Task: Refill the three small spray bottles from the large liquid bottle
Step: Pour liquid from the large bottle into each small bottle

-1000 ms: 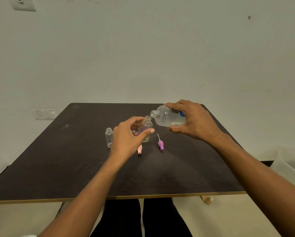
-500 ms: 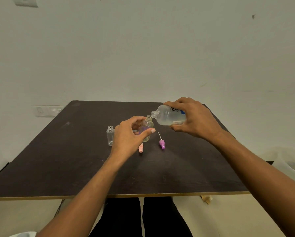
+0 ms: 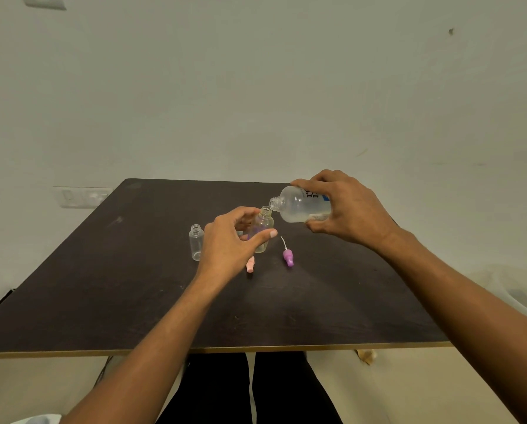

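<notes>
Near frame ctr, a small spray bottle (image 3: 263,228) is held upright on the dark table (image 3: 133,301) by the left hand (image 3: 228,240), w/ thumb and fingers curled round its body; its neck is uncapped. At ctr-right, the large liquid bottle (image 3: 299,206) is gripped round its body by the right hand (image 3: 348,209) and tipped almost horizontal, mouth pointed left, just above and beside the small bottle's neck. Whether liquid is running can't be told. A 2nd small bottle (image 3: 196,246), clear and uncapped, is stood upright just left of the left hand. A pink cap (image 3: 250,266) and a purple spray cap (image 3: 288,258) w/ its white tube are seen lying on the table just below the held bottle.
</notes>
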The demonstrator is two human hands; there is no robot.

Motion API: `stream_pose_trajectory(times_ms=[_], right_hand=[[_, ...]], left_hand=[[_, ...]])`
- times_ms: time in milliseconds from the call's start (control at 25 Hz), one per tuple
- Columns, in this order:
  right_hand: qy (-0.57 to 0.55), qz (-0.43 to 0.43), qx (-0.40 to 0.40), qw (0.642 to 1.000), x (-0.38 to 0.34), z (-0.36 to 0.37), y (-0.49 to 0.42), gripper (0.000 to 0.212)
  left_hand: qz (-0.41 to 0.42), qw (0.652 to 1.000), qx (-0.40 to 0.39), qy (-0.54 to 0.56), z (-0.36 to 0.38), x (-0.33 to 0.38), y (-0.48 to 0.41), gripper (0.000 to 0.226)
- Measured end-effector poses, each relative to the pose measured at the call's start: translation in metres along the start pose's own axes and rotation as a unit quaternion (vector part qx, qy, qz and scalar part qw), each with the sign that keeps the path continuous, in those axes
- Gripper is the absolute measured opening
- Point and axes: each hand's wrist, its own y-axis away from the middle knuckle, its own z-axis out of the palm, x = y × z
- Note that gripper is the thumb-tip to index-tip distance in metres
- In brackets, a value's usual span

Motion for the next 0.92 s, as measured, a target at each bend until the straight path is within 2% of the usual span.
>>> stream_pose_trajectory(times_ms=[920], right_hand=[[0.051,-0.025,-0.002,0.998,0.0003,-0.0076,-0.0054,0.078]], left_hand=[[-0.003,1.0,-0.003,-0.006,0.0033,-0.0019,-0.0035,0.053]])
